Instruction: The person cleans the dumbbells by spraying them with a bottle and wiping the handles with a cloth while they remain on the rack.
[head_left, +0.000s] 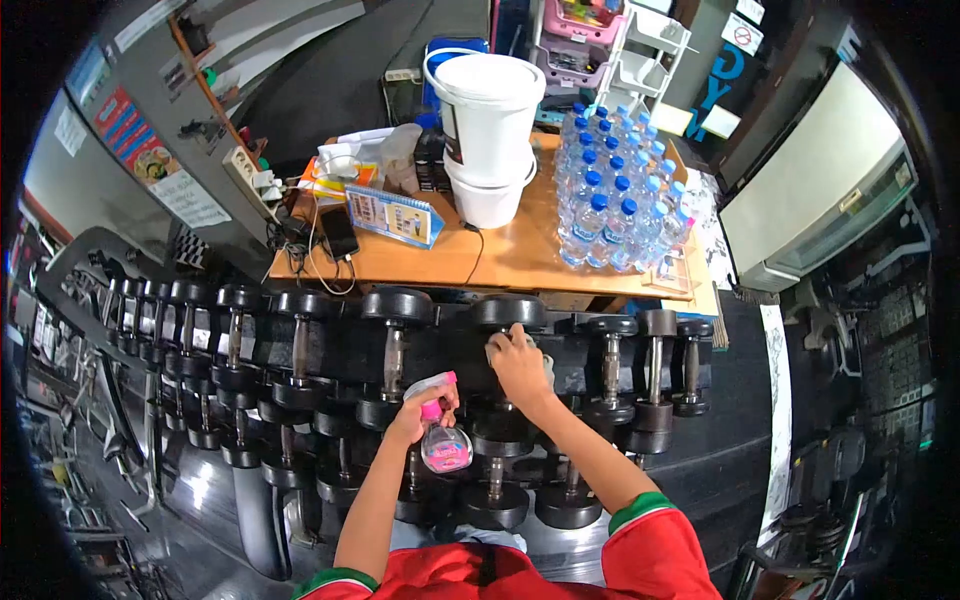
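A clear spray bottle with a pink nozzle and pink label point(447, 450) is upright in my left hand point(426, 412), whose fingers wrap round its neck. My right hand point(519, 367) lies over the handle of a black dumbbell point(508, 311) on the upper rack row, its fingers bent near the top weight. Part of a pale greenish cloth point(547, 372) shows beside the right hand; how much of it the hand holds is hidden. Another dumbbell point(394, 345) stands to the left, above the spray bottle.
More dumbbells point(611, 370) fill the rack on both sides and below. Behind it, a wooden desk point(520, 255) bears stacked white buckets point(490, 120), many water bottles point(610, 200), a desk calendar point(395, 215) and a phone point(339, 232). A white fridge point(820, 180) stands at right.
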